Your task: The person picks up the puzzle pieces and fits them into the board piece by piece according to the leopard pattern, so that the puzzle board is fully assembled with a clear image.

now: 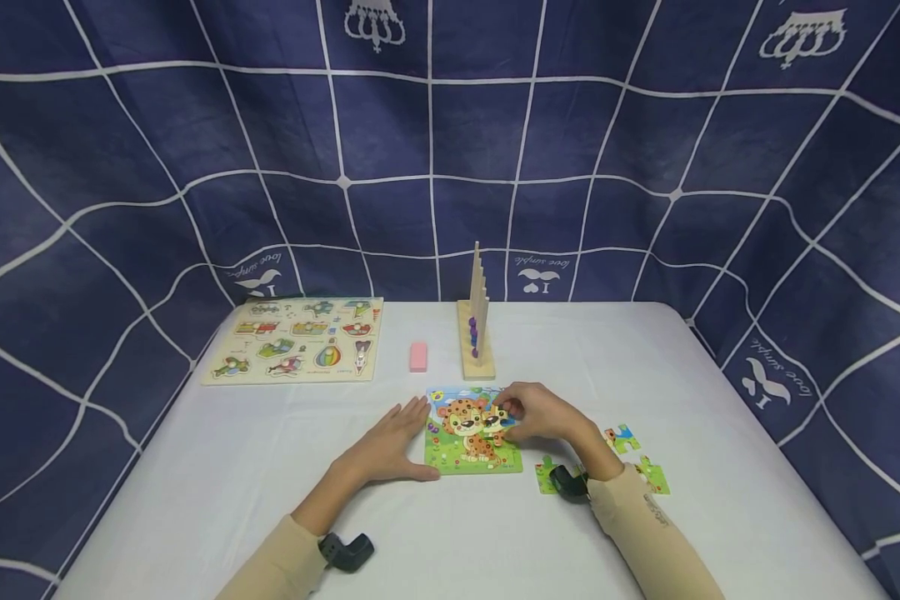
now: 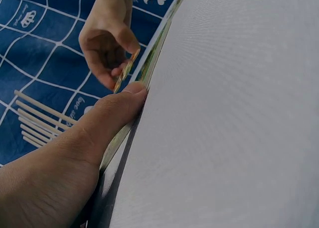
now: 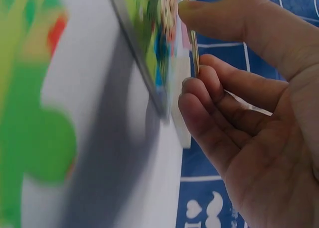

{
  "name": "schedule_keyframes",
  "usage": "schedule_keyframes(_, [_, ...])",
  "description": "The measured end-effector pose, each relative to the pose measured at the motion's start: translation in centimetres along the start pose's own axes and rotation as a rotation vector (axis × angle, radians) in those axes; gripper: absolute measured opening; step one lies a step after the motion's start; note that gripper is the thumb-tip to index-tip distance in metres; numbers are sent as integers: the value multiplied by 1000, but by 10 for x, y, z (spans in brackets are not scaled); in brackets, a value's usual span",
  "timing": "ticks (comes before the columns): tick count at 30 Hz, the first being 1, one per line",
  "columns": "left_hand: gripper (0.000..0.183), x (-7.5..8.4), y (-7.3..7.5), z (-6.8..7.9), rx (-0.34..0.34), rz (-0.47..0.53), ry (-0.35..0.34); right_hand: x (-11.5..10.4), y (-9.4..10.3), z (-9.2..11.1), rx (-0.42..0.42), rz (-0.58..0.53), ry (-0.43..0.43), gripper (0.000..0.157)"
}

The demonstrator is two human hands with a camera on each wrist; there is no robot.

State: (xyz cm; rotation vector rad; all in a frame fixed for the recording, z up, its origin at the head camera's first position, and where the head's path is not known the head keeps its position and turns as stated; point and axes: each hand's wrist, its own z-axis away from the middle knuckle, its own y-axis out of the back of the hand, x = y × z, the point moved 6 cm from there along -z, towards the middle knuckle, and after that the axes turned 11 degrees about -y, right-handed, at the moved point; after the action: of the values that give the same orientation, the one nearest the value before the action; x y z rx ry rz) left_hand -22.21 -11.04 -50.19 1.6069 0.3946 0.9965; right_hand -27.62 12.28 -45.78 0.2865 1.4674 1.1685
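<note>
A leopard jigsaw puzzle board (image 1: 450,461) lies on the white table, its picture partly filled in. My left hand (image 1: 388,447) rests along its left side, fingers stretched out and thumb at the near corner. Above the board's right part, my right hand (image 1: 546,414) pinches a puzzle piece (image 1: 497,419) bearing part of the leopard's face. In the left wrist view that piece (image 2: 126,71) is tilted between thumb and fingers, over the board. From the right wrist, the piece (image 3: 195,51) appears edge-on.
Loose puzzle pieces lie right of the board: a green one (image 1: 545,476) partly behind the right wrist, a blue-and-orange one (image 1: 624,438) and another green one (image 1: 656,476). Behind stand a wooden peg rack (image 1: 479,367), a pink block (image 1: 418,357) and a vehicle puzzle board (image 1: 255,367).
</note>
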Motion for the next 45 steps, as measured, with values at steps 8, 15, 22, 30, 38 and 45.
schedule_keyframes(8, [119,1,0,0,0,8,-7,-16,-13,-10,-18,21,-8,51])
schedule_keyframes(15, [120,0,-1,0,-6,13,1,-22,-21,-16,-16,61,-25,52])
schedule_keyframes(22, [121,-1,-2,0,-8,13,11,-26,-25,-19,-28,96,-35,51])
schedule_keyframes(30, [122,-1,-1,-1,-4,8,1,-30,-26,-22,-29,135,-51,49])
schedule_keyframes(38, [121,-1,-2,0,-12,-3,3,-29,-28,-23,-43,128,-70,51])
schedule_keyframes(45, [120,0,0,0,-5,-3,2,-30,-28,-23,-50,134,-68,50])
